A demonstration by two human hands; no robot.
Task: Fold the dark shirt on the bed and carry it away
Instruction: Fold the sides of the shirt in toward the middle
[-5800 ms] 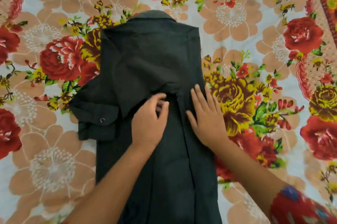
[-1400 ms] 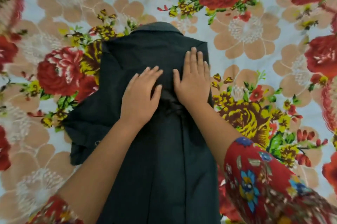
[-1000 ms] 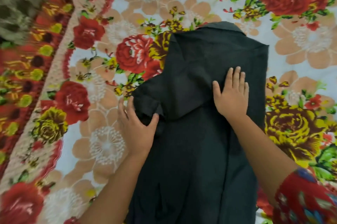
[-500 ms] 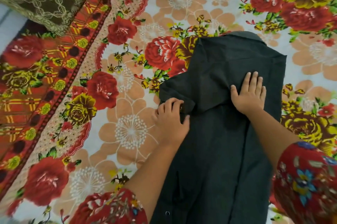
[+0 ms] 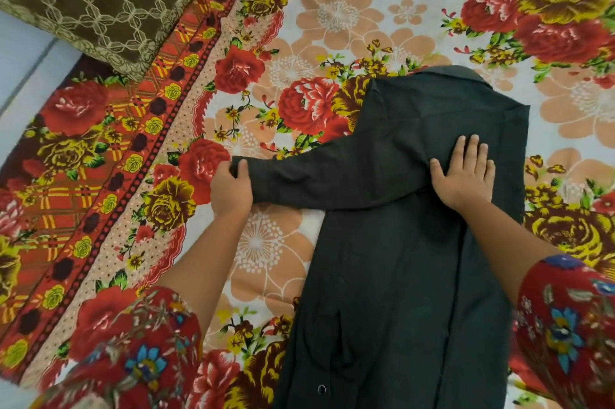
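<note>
If tugged too hard at its end, could have dragged across the bed sheet (image 5: 299,26) the whole shirt (image 5: 399,292), pinned only by one palm. Lay lengthwise and back-up, collar at the far end, hem running out of view at the near end, right side seemingly turned in over the back. Might equally have sprung that turned-in side open, if released too early by the pressing palm. Could also have ended with the sleeve (image 5: 332,175) twisted or creased once brought over the shirt's back, being stretched straight out from the shirt's left shoulder and a little rumpled toward its end. Pressed flat on the shirt's upper back with the right hand (image 5: 466,175), fingers straight and slightly spread, gripping nothing. Pinched the very end of the sleeve with the left hand (image 5: 229,190), well out to the left of the shirt, fingers and thumb closed on the cloth. Not yet folded small enough for carrying, by the look of it.
</note>
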